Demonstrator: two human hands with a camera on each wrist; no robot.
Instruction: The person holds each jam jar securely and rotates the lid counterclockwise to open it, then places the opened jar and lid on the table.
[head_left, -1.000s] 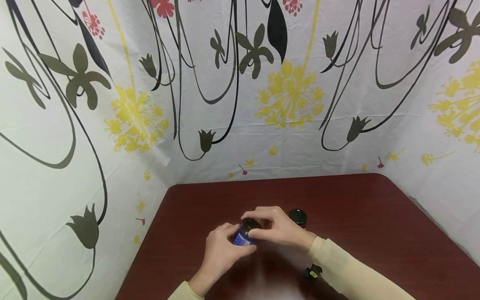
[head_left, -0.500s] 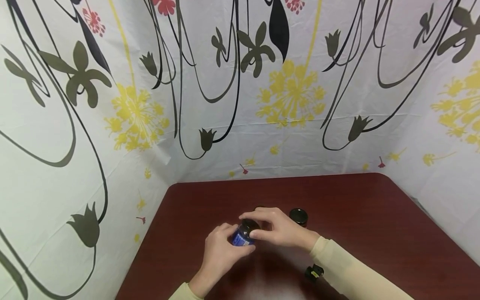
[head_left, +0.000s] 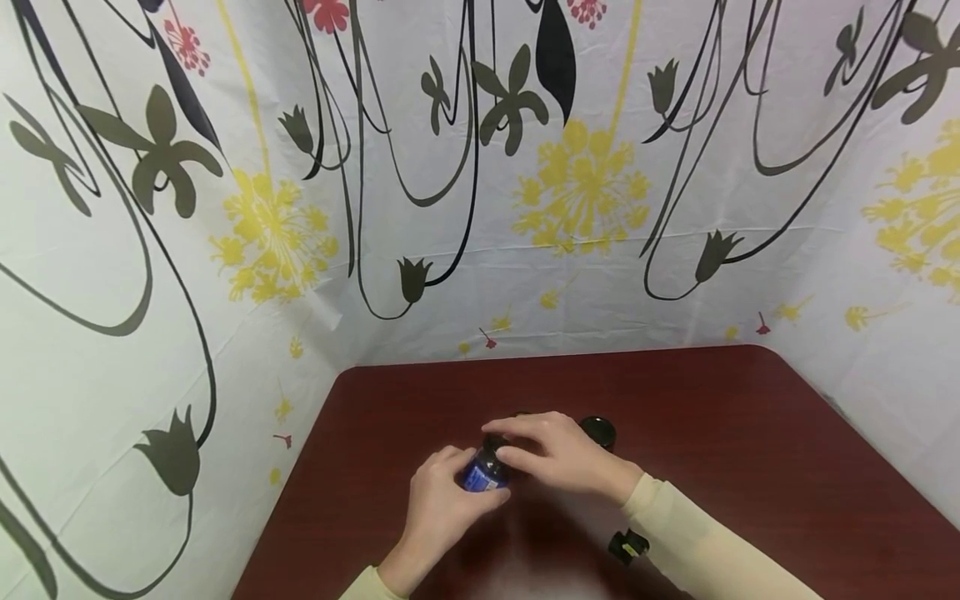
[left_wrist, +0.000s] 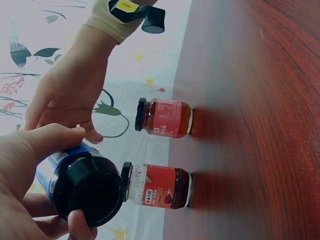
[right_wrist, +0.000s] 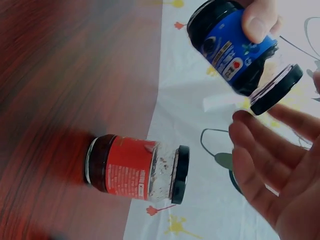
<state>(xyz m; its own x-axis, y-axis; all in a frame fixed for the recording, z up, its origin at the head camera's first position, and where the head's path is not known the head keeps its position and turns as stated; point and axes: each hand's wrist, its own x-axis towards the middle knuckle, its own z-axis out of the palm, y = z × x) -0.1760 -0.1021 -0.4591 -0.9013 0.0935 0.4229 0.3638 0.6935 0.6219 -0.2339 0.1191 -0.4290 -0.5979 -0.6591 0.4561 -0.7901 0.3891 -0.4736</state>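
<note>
On your left, your left hand (head_left: pixel 446 492) is clamped round the blue-labelled jar (head_left: pixel 483 477), holding it above the table (head_left: pixel 420 392) with its lid end tilted up and to the right. The black lid (right_wrist: pixel 277 90) sits at the mouth; you can't tell from here whether it is loosened.

Next along, your right hand (head_left: pixel 558 450) has its fingers apart around the lid, not clamped on it. Compared with half a second ago, your thumb has shifted up and across, hiding more of the lid in the head view. That looks like an eased hold on the lid between grips, with your left hand alone supporting the jar.

Beyond stands the red-labelled jar (left_wrist: pixel 160 186), mostly hidden by your right hand from above, then the pink-labelled jar (left_wrist: pixel 167 118) further right. Both are upright, lids on.
</note>
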